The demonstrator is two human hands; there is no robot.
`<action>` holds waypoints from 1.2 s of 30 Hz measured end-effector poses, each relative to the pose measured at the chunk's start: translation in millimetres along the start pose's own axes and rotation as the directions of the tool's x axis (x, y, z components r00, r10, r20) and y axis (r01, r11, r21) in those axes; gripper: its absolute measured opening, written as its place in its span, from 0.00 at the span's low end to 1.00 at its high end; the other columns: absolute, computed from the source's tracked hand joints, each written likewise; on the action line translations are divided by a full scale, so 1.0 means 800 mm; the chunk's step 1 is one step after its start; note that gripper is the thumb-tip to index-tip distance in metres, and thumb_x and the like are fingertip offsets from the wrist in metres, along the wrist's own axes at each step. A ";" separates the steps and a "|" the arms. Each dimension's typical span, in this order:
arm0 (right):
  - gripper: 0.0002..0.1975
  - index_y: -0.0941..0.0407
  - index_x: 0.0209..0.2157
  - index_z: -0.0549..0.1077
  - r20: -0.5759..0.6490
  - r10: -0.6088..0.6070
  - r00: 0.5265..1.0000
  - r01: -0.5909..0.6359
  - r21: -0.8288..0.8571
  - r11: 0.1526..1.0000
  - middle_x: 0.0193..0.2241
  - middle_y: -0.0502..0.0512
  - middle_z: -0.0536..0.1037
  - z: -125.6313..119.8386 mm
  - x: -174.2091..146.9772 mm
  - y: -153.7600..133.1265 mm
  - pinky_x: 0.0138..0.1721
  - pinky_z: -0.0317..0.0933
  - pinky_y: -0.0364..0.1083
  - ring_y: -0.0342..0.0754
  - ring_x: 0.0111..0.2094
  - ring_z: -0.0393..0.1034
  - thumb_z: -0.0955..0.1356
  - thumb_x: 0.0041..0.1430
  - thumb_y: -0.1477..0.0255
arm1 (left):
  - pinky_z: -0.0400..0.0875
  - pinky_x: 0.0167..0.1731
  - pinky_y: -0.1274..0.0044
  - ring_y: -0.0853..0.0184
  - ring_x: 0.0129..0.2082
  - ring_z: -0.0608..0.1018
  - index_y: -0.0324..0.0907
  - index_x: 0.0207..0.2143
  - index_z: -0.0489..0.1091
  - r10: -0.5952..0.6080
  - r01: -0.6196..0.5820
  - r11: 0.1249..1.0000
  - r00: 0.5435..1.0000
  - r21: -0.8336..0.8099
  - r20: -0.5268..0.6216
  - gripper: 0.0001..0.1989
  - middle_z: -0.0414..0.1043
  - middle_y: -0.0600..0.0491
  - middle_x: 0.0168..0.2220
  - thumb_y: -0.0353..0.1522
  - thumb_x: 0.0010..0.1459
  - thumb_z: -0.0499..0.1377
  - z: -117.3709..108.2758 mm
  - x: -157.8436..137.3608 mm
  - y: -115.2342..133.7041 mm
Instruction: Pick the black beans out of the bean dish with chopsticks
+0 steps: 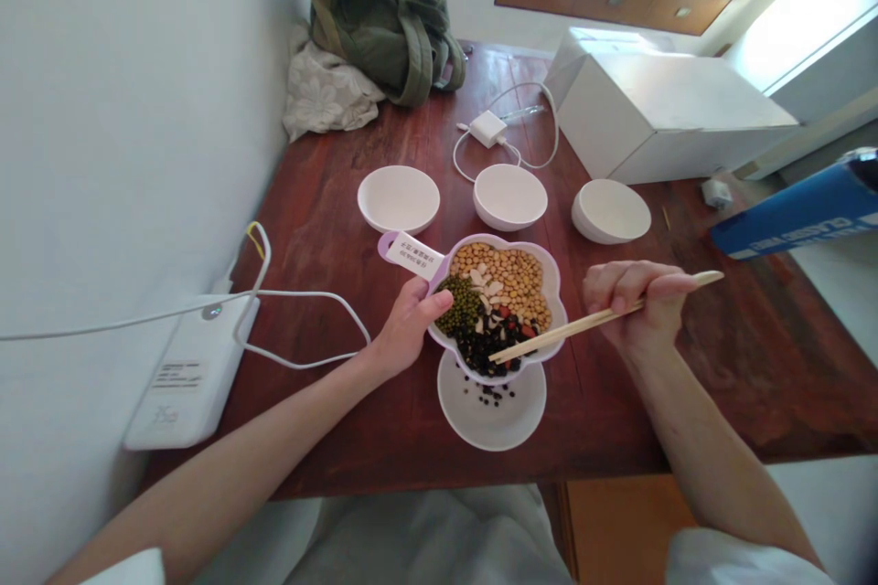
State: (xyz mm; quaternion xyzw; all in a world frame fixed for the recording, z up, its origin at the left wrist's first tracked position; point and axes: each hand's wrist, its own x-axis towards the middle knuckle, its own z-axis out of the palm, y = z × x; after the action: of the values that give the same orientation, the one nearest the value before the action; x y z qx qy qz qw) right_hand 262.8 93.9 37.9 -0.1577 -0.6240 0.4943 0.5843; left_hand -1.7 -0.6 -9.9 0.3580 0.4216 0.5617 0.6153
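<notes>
Bearing beans point(516, 274), a scalloped lilac tray point(553, 279)

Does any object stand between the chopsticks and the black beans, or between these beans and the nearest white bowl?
Nothing visible blocks the chopsticks: their tips are at or just above the black beans. Between these beans and the nearest white bowl stands the near rim of the flower-shaped dish, which overhangs that bowl's far side.
</notes>
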 end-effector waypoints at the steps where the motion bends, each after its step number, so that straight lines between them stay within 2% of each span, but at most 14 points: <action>1: 0.34 0.53 0.18 0.75 0.004 -0.004 1.000 0.004 -0.008 1.000 0.12 0.52 0.70 0.000 0.000 0.000 0.13 0.51 0.46 0.46 0.12 0.62 0.70 0.75 0.48 | 0.79 0.52 0.64 0.46 0.50 0.86 0.37 0.52 0.82 0.000 0.000 1.000 1.000 0.004 0.001 0.32 0.87 0.42 0.49 0.53 0.57 0.71 0.000 0.000 0.000; 5: 0.34 0.54 0.19 0.76 0.082 -0.042 0.996 0.045 -0.036 0.998 0.13 0.53 0.71 -0.001 -0.002 -0.008 0.14 0.51 0.46 0.46 0.12 0.62 0.69 0.77 0.49 | 0.79 0.52 0.64 0.47 0.50 0.86 0.37 0.53 0.82 0.015 -0.016 1.000 1.000 0.022 0.011 0.32 0.87 0.42 0.49 0.53 0.58 0.70 -0.003 0.001 -0.003; 9: 0.31 0.55 0.22 0.79 0.127 -0.033 0.991 0.045 -0.091 0.995 0.17 0.56 0.77 0.005 -0.009 -0.024 0.16 0.55 0.46 0.47 0.15 0.68 0.70 0.76 0.50 | 0.80 0.50 0.65 0.47 0.49 0.86 0.37 0.52 0.83 -0.002 0.002 0.999 1.000 0.036 0.002 0.32 0.87 0.42 0.48 0.54 0.57 0.71 -0.005 0.001 -0.003; 12: 0.31 0.56 0.22 0.78 0.146 -0.043 0.988 0.062 -0.132 0.989 0.17 0.56 0.77 0.010 -0.014 -0.035 0.17 0.57 0.47 0.48 0.16 0.70 0.70 0.75 0.49 | 0.81 0.47 0.65 0.47 0.46 0.87 0.37 0.51 0.83 -0.031 0.031 0.999 1.000 0.020 -0.001 0.33 0.87 0.42 0.45 0.55 0.56 0.71 -0.004 -0.001 -0.002; 18: 0.32 0.55 0.22 0.78 0.103 -0.053 0.993 0.070 -0.175 0.982 0.16 0.56 0.75 0.010 -0.017 -0.040 0.15 0.57 0.48 0.50 0.15 0.70 0.69 0.74 0.47 | 0.81 0.48 0.65 0.47 0.46 0.87 0.37 0.51 0.83 -0.047 0.047 0.999 0.999 0.015 -0.008 0.33 0.88 0.42 0.46 0.54 0.55 0.72 -0.003 -0.002 -0.001; 24: 0.34 0.55 0.20 0.77 0.046 -0.060 0.997 0.066 -0.144 0.987 0.14 0.54 0.73 0.010 -0.011 -0.033 0.15 0.54 0.46 0.47 0.14 0.65 0.68 0.75 0.48 | 0.81 0.50 0.66 0.47 0.49 0.87 0.37 0.52 0.83 0.001 -0.001 1.000 1.000 0.015 0.013 0.32 0.88 0.42 0.48 0.54 0.57 0.72 -0.008 0.000 -0.009; 28: 0.34 0.55 0.19 0.75 0.008 -0.064 0.998 0.065 -0.129 0.990 0.13 0.52 0.72 0.008 -0.009 -0.027 0.16 0.56 0.46 0.46 0.13 0.66 0.69 0.76 0.49 | 0.82 0.47 0.66 0.47 0.47 0.87 0.37 0.52 0.83 -0.015 0.015 1.000 1.000 0.010 0.019 0.33 0.88 0.42 0.47 0.55 0.57 0.72 -0.010 0.001 -0.012; 36: 0.31 0.56 0.24 0.80 0.063 -0.074 0.995 0.084 -0.160 0.984 0.19 0.56 0.78 0.010 -0.020 -0.023 0.18 0.62 0.47 0.49 0.18 0.73 0.70 0.75 0.49 | 0.80 0.55 0.62 0.45 0.53 0.86 0.39 0.54 0.83 0.012 -0.012 1.000 1.000 -0.008 0.014 0.33 0.87 0.42 0.51 0.54 0.57 0.73 -0.002 -0.001 -0.002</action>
State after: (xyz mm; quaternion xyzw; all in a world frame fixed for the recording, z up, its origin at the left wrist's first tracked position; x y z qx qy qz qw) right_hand 266.9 69.4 45.0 -0.1655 -0.6844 0.4227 0.5706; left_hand -2.2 -1.9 -11.9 0.3622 0.4130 0.5644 0.6163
